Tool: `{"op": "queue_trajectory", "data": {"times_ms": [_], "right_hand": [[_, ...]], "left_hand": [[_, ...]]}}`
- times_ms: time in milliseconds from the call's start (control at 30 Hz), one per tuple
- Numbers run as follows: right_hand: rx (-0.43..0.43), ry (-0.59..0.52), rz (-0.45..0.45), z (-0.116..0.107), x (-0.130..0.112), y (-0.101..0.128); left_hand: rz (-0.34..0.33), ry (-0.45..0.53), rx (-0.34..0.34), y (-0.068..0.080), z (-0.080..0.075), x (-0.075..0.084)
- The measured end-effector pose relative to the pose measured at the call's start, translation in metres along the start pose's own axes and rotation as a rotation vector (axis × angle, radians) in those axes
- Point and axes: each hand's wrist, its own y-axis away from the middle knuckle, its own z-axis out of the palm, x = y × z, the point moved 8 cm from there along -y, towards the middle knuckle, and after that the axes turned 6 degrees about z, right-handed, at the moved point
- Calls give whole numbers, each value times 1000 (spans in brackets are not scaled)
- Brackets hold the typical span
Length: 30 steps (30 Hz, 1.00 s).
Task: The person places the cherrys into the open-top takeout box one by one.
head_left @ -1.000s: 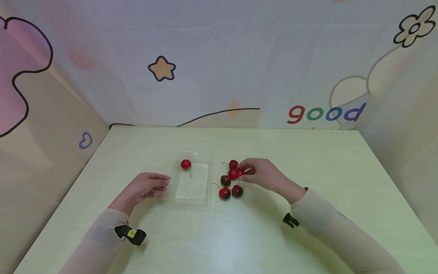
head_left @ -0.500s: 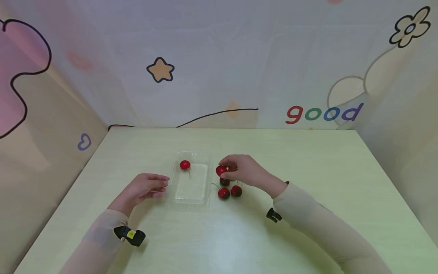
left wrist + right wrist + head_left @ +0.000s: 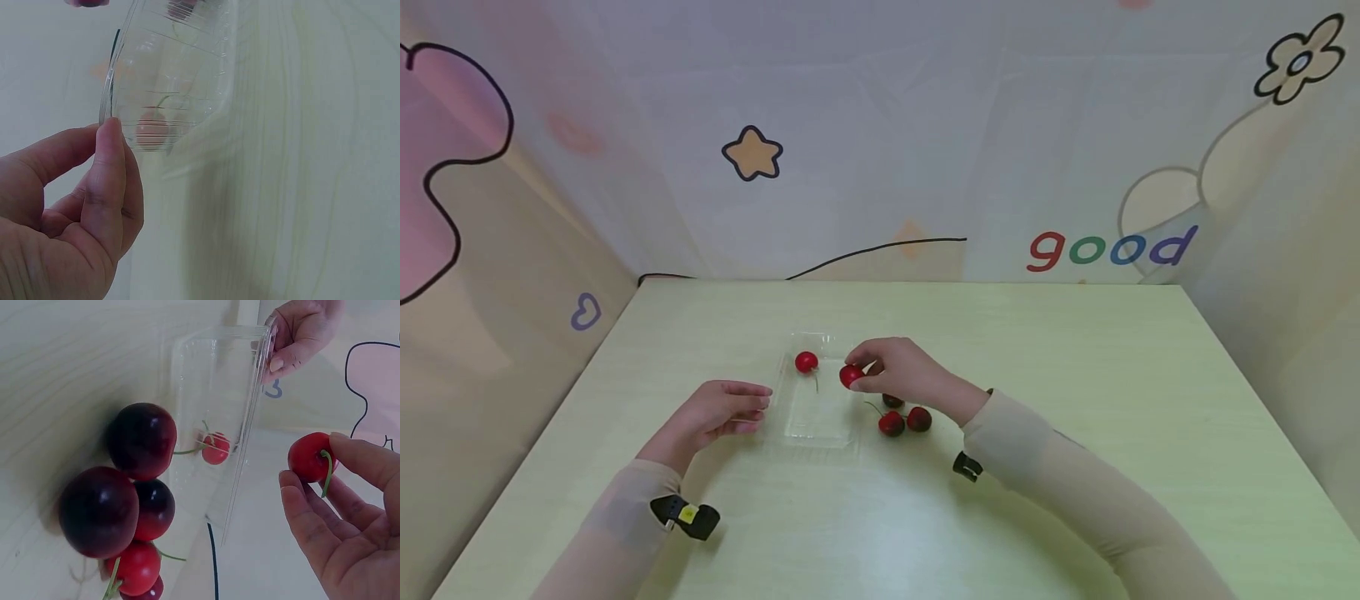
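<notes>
My left hand (image 3: 718,412) pinches the left rim of a clear plastic container (image 3: 817,423) between thumb and fingers, as the left wrist view shows close up. One red cherry (image 3: 806,362) with its stem lies inside, near the back. Over the container's right edge, my right hand (image 3: 901,371) holds a bright red cherry (image 3: 310,456) by its fingertips. Its green stem hangs down beside the fingers in the right wrist view. Just right of the container rests a group of several dark and red cherries (image 3: 891,423), partly hidden behind the right hand in the head view.
The pale wood-grain table (image 3: 880,517) runs back to a printed cloth backdrop (image 3: 880,150), and cloth also stands at both sides. A black wrist-camera mount (image 3: 687,515) sits on the left sleeve, another black mount (image 3: 967,467) at the right sleeve.
My right hand has picked a cherry out of the group and carried it left to the container's right edge. The left hand and the container have stayed in place.
</notes>
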Motion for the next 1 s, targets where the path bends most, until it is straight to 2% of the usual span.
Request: {"op": "queue_trajectory", "data": {"times_ms": [200,400,767,1000], "right_hand": [[-24,-27,-3,5,-5,-5],[-30,-47,1,10,-14,-14],[-46,1,-14,25,-23,-27],[-65,8,-15,31,-25,-38]], "left_hand": [[16,5,-17,0,2,1],[4,-6,-4,-1,1,-1],[20,-5,-15,0,2,1],[4,-19,-11,-1,1,0]]}}
